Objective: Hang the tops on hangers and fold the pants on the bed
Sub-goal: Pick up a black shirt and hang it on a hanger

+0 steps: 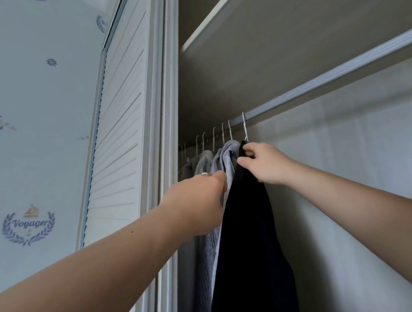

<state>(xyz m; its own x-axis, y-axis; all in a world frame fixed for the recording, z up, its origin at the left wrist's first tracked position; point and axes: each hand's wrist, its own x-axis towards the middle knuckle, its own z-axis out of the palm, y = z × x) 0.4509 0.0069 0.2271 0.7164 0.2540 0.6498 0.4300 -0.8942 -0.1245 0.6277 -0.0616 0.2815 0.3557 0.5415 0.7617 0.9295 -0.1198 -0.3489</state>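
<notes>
So the person is reaching up into the closet with both arms; the right hand has its fingers curled round the very top of the dark top, pinching it right where the cloth meets the neck of the hanger. The hanger's hook sits straight above those fingers and looks to be over the rod, at the right-hand end of the row; the top itself drops straight down from that hand, long axis vertical, just beside the grey shirts.

The left hand is lower and to the left, up against the grey shirts; its fingers go in behind the cloth, so can't tell if they're gripping or just pushing.

My guess is this one's basically hung; the right hand is the nearer one to the hook, so letting go or sliding it along is its job.
</notes>
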